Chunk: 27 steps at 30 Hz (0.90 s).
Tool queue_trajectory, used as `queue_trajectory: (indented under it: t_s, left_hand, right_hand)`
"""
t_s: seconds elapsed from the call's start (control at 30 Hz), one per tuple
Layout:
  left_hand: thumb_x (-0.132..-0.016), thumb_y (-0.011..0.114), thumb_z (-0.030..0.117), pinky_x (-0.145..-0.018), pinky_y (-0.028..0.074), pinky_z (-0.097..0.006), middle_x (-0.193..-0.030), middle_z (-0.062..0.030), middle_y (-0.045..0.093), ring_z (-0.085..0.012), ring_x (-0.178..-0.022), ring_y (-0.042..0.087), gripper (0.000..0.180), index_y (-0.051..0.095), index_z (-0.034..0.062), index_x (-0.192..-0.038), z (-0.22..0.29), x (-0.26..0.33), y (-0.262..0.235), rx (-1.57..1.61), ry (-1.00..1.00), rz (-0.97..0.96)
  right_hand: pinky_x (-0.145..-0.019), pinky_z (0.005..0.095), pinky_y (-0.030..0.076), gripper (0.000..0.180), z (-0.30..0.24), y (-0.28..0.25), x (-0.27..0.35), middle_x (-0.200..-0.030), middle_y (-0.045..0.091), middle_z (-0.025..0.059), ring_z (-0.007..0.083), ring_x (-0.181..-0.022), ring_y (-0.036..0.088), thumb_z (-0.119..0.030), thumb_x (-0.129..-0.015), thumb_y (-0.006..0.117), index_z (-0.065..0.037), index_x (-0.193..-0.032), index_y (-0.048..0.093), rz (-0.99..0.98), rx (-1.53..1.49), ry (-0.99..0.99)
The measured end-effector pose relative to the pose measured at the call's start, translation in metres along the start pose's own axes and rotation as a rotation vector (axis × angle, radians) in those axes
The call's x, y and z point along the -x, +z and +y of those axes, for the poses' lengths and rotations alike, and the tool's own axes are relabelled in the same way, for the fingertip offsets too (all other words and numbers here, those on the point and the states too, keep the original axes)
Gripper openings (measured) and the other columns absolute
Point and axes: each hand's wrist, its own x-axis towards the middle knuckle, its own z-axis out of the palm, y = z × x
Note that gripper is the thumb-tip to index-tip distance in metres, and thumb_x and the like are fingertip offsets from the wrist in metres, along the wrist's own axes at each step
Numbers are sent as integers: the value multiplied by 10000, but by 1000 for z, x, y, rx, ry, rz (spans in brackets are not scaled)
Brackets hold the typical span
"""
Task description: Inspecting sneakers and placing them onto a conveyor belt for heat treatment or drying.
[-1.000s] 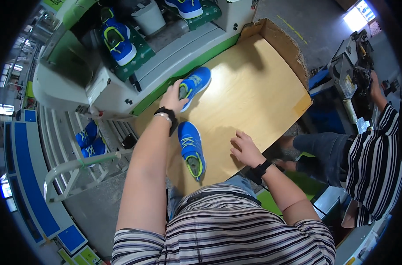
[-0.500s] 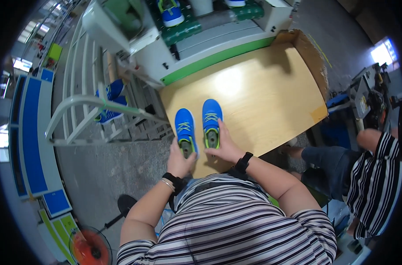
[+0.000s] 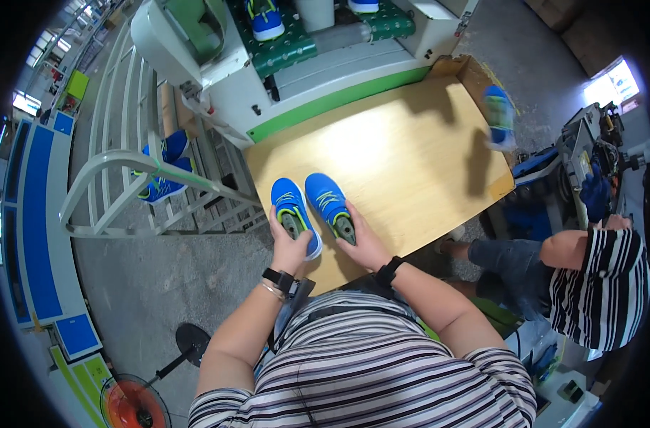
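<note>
Two blue sneakers with yellow-green laces are in my hands over the near left part of the wooden tabletop [image 3: 403, 171], toes pointing away from me. My left hand [image 3: 289, 250] is closed round the heel of the left sneaker [image 3: 285, 192], thumb at its opening. The right sneaker [image 3: 323, 192] is gripped at its heel and outer side by my right hand [image 3: 368, 246]. Dark grey insoles or inserts show inside both openings. The toes lie close together, and the heels spread apart.
Beyond the table stands a machine with a green conveyor belt [image 3: 286, 57] carrying shoes. A metal rack [image 3: 111, 167] with blue sneakers [image 3: 164, 182] is on the left. A blurred blue shoe [image 3: 499, 118] shows by the cardboard at the far right. A co-worker [image 3: 589, 285] is at right.
Both sneakers have tilted, toes toward the left, and the right one has come closer to the left one. A blurred shoe has appeared at the right. The whole view has shifted slightly.
</note>
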Motion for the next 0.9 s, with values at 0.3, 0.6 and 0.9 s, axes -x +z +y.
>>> queue_trajectory:
  t_s: [0.3, 0.6, 0.9]
  left_hand:
    - [-815, 620, 3, -1003, 441, -340, -1297, -116, 515, -228, -1166, 537, 694, 314, 32, -1437, 165, -58, -25, 585, 273, -187]
    - [-730, 684, 85, -1132, 294, -394, -1439, -285, 304, -411, -1332, 362, 927, 169, -32, -1492, 265, -205, 21, -144, 500, 283]
    - [-737, 719, 124, -1128, 309, -394, -1461, -237, 323, -393, -1346, 364, 945, 182, -41, -1497, 272, -252, 14, -199, 554, 291]
  right_hand:
    - [-1144, 385, 310, 766, 6, -69, 26, -1450, 410, 265, 376, -1365, 400, -58, -838, 638, 17, -1493, 249, -146, 79, -56]
    - [-1072, 362, 396, 670, -5, -73, 31, -1343, 539, 230, 310, -1255, 526, -192, -870, 702, 21, -1428, 398, 78, -195, 234]
    - [-1029, 334, 423, 618, -83, -201, -82, -1297, 564, 154, 208, -1206, 533, -222, -924, 672, 6, -1433, 407, 495, -151, 68]
